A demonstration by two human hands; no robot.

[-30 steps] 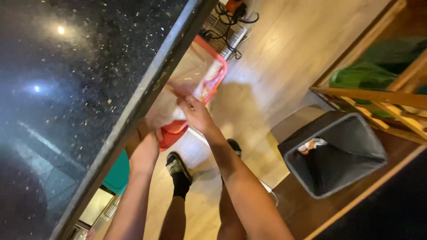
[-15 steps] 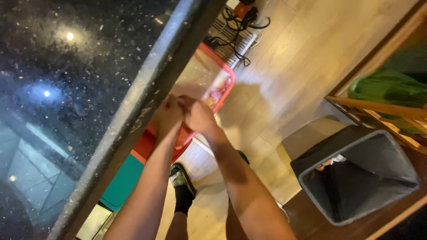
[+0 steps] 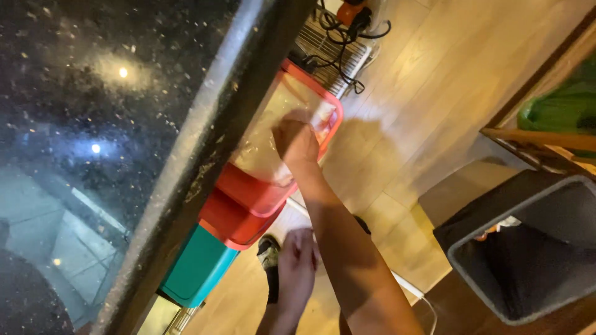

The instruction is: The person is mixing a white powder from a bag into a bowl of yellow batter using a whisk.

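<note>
My right hand [image 3: 295,140] reaches down into a red bin [image 3: 248,192] that stands under the edge of a black speckled counter [image 3: 112,124]. Its fingers are closed on the clear plastic bag [image 3: 267,155] that lines the bin. My left hand [image 3: 297,263] hangs lower, away from the bin, above the wooden floor. It holds nothing and its fingers are loosely apart. A teal bin [image 3: 195,267] stands right beside the red one, partly hidden by the counter edge.
A dark grey bin [image 3: 521,260] with a black liner stands on the floor at the right. Black cables and a white grille [image 3: 338,43] lie beyond the red bin. A green bag [image 3: 559,105] sits behind a wooden frame. My foot [image 3: 268,254] is below.
Both hands were together at the bag on the red bin's rim. Now my left hand has dropped away and my right hand has gone deeper into the bin.
</note>
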